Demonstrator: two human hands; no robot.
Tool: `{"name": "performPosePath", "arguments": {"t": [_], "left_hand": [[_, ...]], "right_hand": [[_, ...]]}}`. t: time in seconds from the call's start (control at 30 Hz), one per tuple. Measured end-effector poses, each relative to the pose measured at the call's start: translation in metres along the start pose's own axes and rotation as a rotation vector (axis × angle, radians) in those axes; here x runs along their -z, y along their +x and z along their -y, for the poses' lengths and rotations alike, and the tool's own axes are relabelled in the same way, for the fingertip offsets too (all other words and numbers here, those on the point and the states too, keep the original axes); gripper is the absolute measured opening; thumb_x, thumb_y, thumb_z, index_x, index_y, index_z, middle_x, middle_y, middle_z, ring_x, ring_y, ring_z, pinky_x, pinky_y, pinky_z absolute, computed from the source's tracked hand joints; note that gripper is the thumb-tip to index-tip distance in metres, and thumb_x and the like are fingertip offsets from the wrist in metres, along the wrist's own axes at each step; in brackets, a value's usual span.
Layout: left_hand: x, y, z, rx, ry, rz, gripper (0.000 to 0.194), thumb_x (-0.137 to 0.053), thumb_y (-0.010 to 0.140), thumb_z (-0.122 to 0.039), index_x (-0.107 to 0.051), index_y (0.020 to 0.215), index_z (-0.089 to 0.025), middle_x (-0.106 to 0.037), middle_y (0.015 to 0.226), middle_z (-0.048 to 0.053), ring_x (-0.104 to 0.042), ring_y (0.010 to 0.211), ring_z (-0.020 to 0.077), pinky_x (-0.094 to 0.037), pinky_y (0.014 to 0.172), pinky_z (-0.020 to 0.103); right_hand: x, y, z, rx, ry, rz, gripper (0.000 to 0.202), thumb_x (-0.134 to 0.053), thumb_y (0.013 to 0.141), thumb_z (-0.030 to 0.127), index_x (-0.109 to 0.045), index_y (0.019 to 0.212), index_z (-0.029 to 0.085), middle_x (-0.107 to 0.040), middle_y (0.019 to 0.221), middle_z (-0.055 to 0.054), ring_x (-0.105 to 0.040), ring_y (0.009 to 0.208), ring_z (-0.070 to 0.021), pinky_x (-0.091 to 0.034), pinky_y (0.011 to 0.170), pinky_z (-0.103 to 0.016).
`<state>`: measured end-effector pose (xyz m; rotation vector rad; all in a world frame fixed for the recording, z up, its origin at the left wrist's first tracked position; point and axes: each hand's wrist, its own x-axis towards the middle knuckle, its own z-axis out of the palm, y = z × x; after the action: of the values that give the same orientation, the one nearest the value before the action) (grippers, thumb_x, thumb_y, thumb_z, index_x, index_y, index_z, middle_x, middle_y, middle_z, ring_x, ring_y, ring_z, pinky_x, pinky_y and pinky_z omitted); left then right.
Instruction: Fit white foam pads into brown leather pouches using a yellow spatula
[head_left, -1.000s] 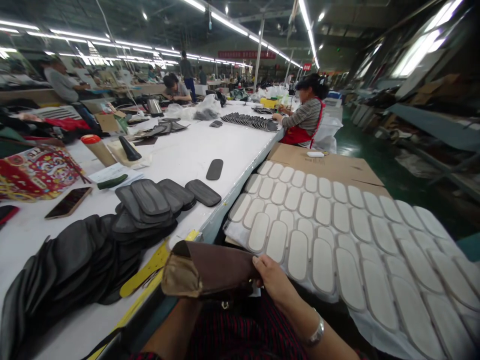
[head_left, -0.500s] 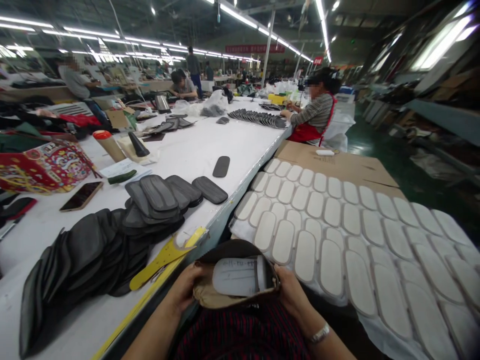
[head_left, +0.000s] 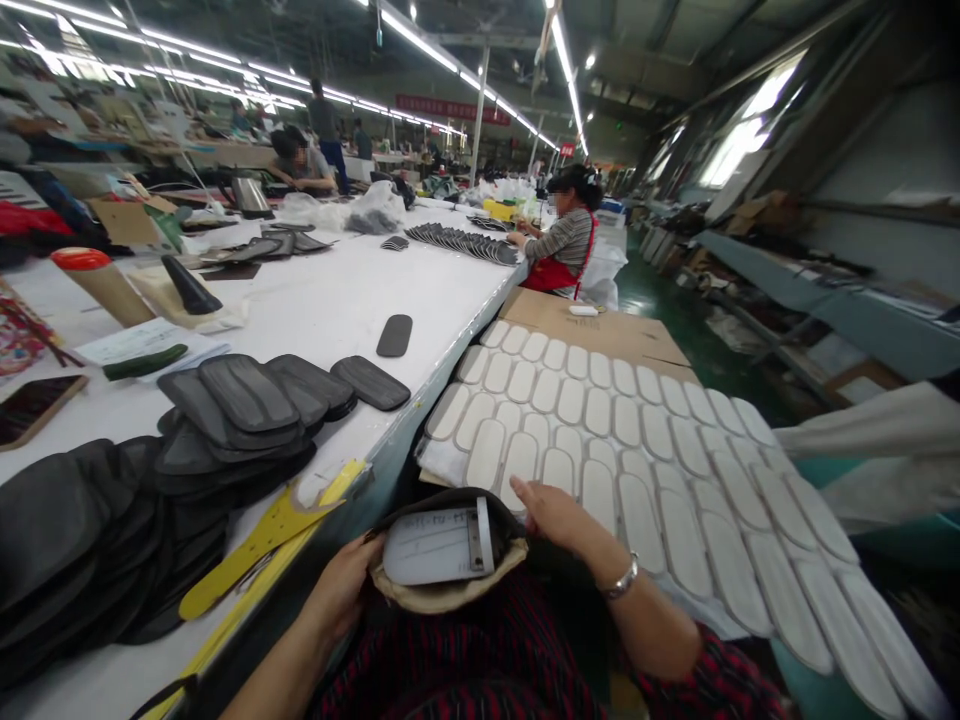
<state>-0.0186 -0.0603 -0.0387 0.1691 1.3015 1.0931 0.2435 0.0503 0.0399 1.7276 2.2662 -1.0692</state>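
Note:
In front of my body sits a dark fabric pouch (head_left: 480, 578) with a tan lining, its mouth facing up. Inside lies a rounded translucent white plate (head_left: 427, 548) with handwriting and ruled lines, and a bar across its right end. My left hand (head_left: 341, 585) grips the pouch's left rim, fingers closed. At the right rim, my right hand (head_left: 559, 518) is raised with a finger stretched out toward the white pieces; its other fingers are partly hidden. Rounded white pieces with grey edges (head_left: 574, 400) lie in overlapping rows just beyond it.
Stacked black rounded pieces (head_left: 45, 540) and a yellow perforated strip (head_left: 240, 550) lie on the white table (head_left: 315, 300) at left. A phone (head_left: 34, 410) and a cucumber (head_left: 145, 362) are farther left. A co-worker in a red apron (head_left: 559, 275) sits ahead.
My view has turned right. My right hand has come away from its grip on the pouch's right rim and lifted slightly. The left hand still holds the pouch.

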Motion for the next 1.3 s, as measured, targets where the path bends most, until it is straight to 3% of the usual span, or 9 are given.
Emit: {"name": "performPosePath", "arguments": {"t": [0.13, 0.3, 0.4, 0.5, 0.63, 0.9, 1.13, 1.2, 1.3], "left_hand": [[0.001, 0.005, 0.002, 0.037, -0.014, 0.068, 0.009, -0.055, 0.077, -0.019, -0.060, 0.082, -0.013, -0.069, 0.067, 0.007, -0.065, 0.059, 0.0205, -0.052, 0.059, 0.034], [0.004, -0.007, 0.002, -0.018, -0.018, 0.129, 0.016, -0.060, 0.072, -0.019, -0.060, 0.087, -0.013, -0.069, 0.072, 0.007, -0.067, 0.068, 0.0215, -0.052, 0.063, 0.033], [0.004, -0.015, -0.001, -0.062, 0.014, 0.187, 0.028, -0.063, 0.062, -0.011, -0.061, 0.090, -0.014, -0.070, 0.076, 0.007, -0.067, 0.073, 0.0217, -0.051, 0.066, 0.031], [0.004, -0.021, -0.006, -0.097, 0.080, 0.223, 0.032, -0.064, 0.057, -0.011, -0.062, 0.089, -0.013, -0.070, 0.078, 0.007, -0.066, 0.074, 0.0216, -0.050, 0.067, 0.030], [0.004, -0.026, -0.008, -0.129, 0.174, 0.218, 0.032, -0.064, 0.060, -0.016, -0.063, 0.091, -0.012, -0.070, 0.077, 0.006, -0.065, 0.073, 0.0211, -0.050, 0.069, 0.030], [0.005, -0.020, -0.006, -0.308, 0.895, 0.052, 0.033, -0.039, 0.080, -0.034, -0.059, 0.095, -0.012, -0.069, 0.089, 0.011, -0.062, 0.087, 0.0241, -0.047, 0.072, 0.031], [-0.001, -0.001, -0.019, -0.353, 1.266, -0.025, 0.036, -0.036, 0.083, -0.035, -0.062, 0.083, -0.010, -0.066, 0.090, 0.021, -0.060, 0.092, 0.0333, -0.040, 0.084, 0.041], [-0.003, 0.001, -0.024, -0.366, 1.346, -0.005, 0.035, -0.040, 0.080, -0.035, -0.064, 0.085, -0.009, -0.066, 0.092, 0.022, -0.060, 0.093, 0.0348, -0.039, 0.086, 0.043], [-0.009, 0.007, -0.034, -0.435, 1.414, 0.042, 0.040, -0.046, 0.078, -0.033, -0.059, 0.107, -0.009, -0.059, 0.116, 0.021, -0.053, 0.109, 0.0322, -0.035, 0.094, 0.040]], "right_hand": [[0.013, -0.018, 0.027, 0.036, -0.135, 0.162, 0.066, -0.032, 0.076, 0.073, -0.060, 0.067, 0.014, -0.060, 0.050, -0.007, -0.060, 0.051, -0.0200, -0.046, 0.056, -0.030], [0.001, -0.020, 0.046, -0.052, 0.083, 0.431, 0.032, -0.047, 0.082, 0.042, -0.057, 0.075, 0.012, -0.062, 0.055, -0.005, -0.060, 0.047, -0.0156, -0.049, 0.046, -0.025], [0.001, -0.017, 0.065, -0.021, -0.016, 0.396, 0.024, -0.045, 0.083, 0.029, -0.057, 0.075, 0.010, -0.063, 0.057, -0.006, -0.061, 0.047, -0.0149, -0.048, 0.043, -0.022], [0.004, -0.012, 0.089, 0.006, -0.241, 0.321, 0.033, -0.045, 0.083, 0.030, -0.058, 0.060, 0.010, -0.065, 0.058, -0.010, -0.060, 0.046, -0.0151, -0.046, 0.043, -0.021], [0.004, -0.003, 0.101, -0.002, -0.305, 0.287, 0.036, -0.048, 0.079, 0.030, -0.058, 0.050, 0.011, -0.066, 0.057, -0.012, -0.061, 0.047, -0.0170, -0.046, 0.046, -0.023], [0.016, -0.003, 0.064, -0.002, -0.166, 0.259, 0.022, -0.046, 0.077, 0.024, -0.061, 0.068, 0.011, -0.064, 0.055, -0.009, -0.059, 0.045, -0.0156, -0.043, 0.042, -0.021], [-0.006, 0.002, -0.023, -0.092, 0.128, 0.225, 0.033, -0.040, 0.084, 0.025, -0.054, 0.111, 0.012, -0.061, 0.054, -0.002, -0.063, 0.052, -0.0173, -0.047, 0.047, -0.023], [-0.018, -0.001, -0.035, -0.086, 0.103, 0.181, 0.033, -0.037, 0.085, 0.026, -0.058, 0.106, 0.012, -0.065, 0.062, -0.006, -0.065, 0.059, -0.0190, -0.049, 0.054, -0.027], [-0.030, -0.003, -0.030, -0.030, 0.024, 0.001, 0.040, -0.043, 0.083, 0.026, -0.051, 0.119, 0.012, -0.065, 0.101, -0.015, -0.062, 0.094, -0.0239, -0.046, 0.081, -0.034]]}}
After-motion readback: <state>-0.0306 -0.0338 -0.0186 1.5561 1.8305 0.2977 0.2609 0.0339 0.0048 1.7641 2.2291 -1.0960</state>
